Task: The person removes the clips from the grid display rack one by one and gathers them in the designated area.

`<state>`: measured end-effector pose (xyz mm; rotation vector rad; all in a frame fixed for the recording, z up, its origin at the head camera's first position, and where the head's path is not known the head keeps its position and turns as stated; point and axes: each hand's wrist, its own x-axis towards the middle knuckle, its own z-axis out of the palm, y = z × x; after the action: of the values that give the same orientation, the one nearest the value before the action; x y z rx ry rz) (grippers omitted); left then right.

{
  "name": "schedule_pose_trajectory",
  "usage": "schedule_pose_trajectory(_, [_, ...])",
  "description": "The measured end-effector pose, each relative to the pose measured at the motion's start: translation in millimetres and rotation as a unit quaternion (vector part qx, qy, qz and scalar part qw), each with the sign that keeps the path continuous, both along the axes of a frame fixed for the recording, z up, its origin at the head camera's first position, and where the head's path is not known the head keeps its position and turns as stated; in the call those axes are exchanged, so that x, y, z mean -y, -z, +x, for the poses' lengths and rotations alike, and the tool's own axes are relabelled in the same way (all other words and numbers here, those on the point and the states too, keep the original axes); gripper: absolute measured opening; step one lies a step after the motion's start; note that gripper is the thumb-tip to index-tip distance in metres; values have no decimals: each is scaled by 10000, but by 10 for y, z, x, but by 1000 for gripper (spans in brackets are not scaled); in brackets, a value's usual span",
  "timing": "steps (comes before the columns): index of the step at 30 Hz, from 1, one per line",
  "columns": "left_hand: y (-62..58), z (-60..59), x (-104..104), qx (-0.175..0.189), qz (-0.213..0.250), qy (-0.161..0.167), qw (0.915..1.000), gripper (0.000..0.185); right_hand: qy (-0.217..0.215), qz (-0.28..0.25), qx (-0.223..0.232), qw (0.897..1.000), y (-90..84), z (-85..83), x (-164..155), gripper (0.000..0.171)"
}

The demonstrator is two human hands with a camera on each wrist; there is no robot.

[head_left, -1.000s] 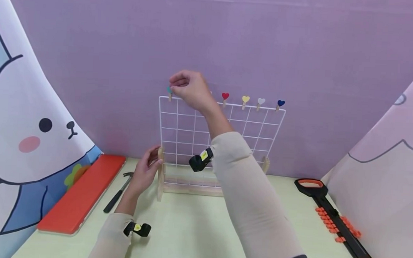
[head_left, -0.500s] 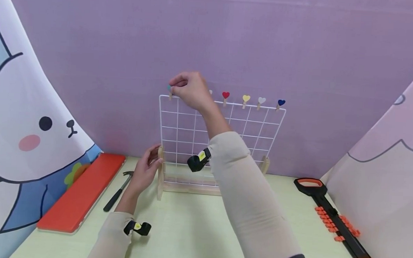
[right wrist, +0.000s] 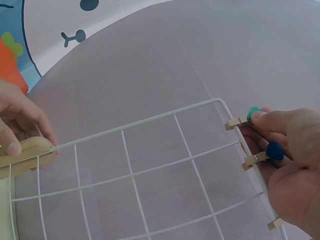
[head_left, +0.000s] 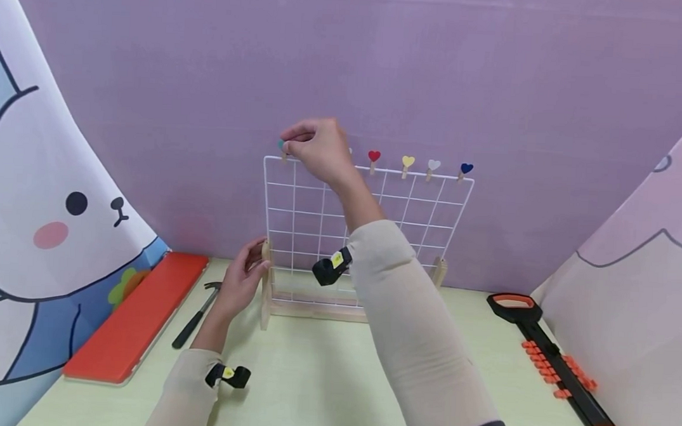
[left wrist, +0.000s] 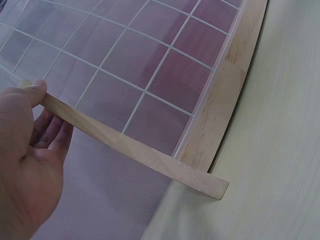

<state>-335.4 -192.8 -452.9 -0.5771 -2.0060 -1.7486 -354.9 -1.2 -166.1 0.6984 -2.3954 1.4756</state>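
White wire grid panel (head_left: 368, 233) upright in wooden stand (head_left: 314, 310) on pale table (head_left: 322, 377), against purple backdrop (head_left: 381, 68). Left hand (head_left: 241, 285) curled round left stand post (left wrist: 125, 145), steadying. Right hand (head_left: 315, 149) raised to top-left corner, thumb and forefinger pinching teal heart clip (right wrist: 250, 116) seated on top wire; dark-blue clip (right wrist: 267, 152) just beside. Virtually unchanged over the last second: pinch held, clip in place, probably mid-adjustment. Red, yellow, white, blue clips (head_left: 417, 164) along top wire. Aside: red tray (head_left: 136, 318), hammer (head_left: 193, 324).

Teal clip (head_left: 281, 147) (mostly finger-covered).
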Motion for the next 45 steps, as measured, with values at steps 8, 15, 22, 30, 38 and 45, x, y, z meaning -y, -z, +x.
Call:
schedule_pose_trajectory(8, [7,2,-21,18,35,51,10000,55,12,-687,-64,9976,-12,-4,-39,13])
schedule_pose_trajectory(15, [11,5,-17,-16,44,25,10000,54,-365,-1233,-298,9913,-71,73,-142,17])
schedule_pose_trajectory(22, [29,-9,14,35,-5,-45,10000,55,-473,-1187,-262,9915,-65,168,-326,17])
schedule_pose_trajectory(30, [31,-10,53,59,-57,-75,9999,56,-469,-1208,-399,9908,40,185,-528,18])
schedule_pose_trajectory(38, [35,-21,61,102,-56,-67,9999,56,-417,-1213,-430,9908,130,247,-715,21])
schedule_pose_trajectory(45, [14,-2,67,102,-79,-68,9999,56,-396,-1187,-665,9899,210,335,-874,21])
